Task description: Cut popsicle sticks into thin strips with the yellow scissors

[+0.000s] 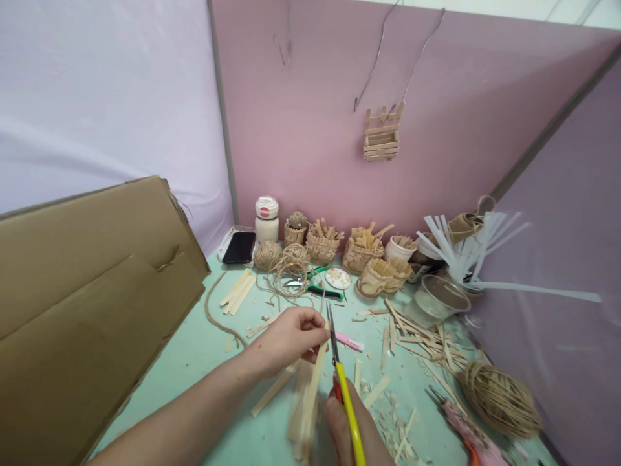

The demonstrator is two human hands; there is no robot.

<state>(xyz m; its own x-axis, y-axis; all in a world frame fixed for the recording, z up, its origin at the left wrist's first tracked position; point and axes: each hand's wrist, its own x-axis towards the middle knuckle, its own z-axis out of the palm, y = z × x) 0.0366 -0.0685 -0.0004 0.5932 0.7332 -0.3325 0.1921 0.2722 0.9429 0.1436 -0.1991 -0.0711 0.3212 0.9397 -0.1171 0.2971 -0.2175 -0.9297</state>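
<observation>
My left hand [295, 333] is closed, pinching a pale wooden strip [316, 375] near its upper end. The strip slants down toward me, and its lower part is blurred among other strips. In my right hand [361, 414] is a pair of scissors [350, 408] with yellow and red handles. Their narrow blades point away from me and stand just right of my left fingertips, slightly apart at the tips. Whether the blades touch the strip I cannot tell. A pink-handled tool [349, 341] lies on the table behind the scissors.
Green-handled pruning shears [317, 291], twine balls [268, 255] and baskets of sticks [324, 241] stand at the back. Loose sticks [427, 336], a clear cup [439, 301] and a twine coil [502, 398] are right. A cardboard box [97, 310] fills the left.
</observation>
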